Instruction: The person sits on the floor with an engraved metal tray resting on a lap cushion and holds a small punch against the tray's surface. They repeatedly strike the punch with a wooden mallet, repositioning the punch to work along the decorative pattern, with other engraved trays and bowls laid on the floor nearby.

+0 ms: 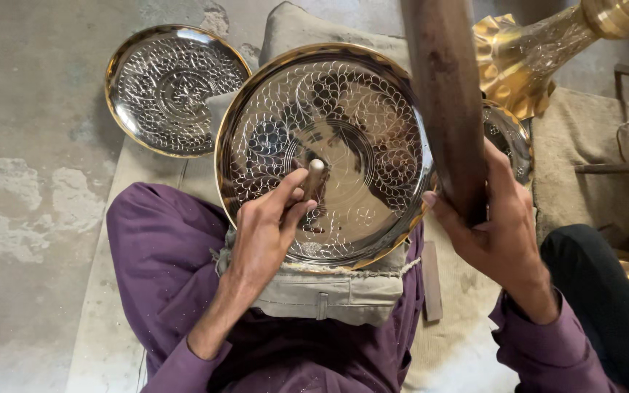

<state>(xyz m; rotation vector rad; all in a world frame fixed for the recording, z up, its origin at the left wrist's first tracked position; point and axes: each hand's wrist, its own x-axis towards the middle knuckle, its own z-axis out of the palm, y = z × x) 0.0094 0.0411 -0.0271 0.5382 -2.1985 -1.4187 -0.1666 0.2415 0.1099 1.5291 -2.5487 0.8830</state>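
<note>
Brass tray (343, 138): round, engraved with leaf and scale patterns, propped tilted on a grey cloth pad (329, 291) over the person's lap; its face turns up toward the camera.
Left hand (267, 233): closed around a short punch tool (314, 178), its pale butt end up and its working end on the tray just below centre.
Right hand (493, 229): wrapped tight around a dark wooden mallet handle (445, 94), at the tray's right rim.
Key relation: the punch lies left of the mallet hand, near the tray's middle; the handle's long axis runs from the right hand up and away, toward the far side, over the tray's right edge. The left hand is the nearer one to the engraved centre.
Second tray (172, 87): similar, lying flat on the concrete floor (23, 145), far left.
Brass vessel (540, 51): far right, lying tilted.
Third piece (511, 135): an engraved rim, partly hidden behind the mallet handle.
</note>
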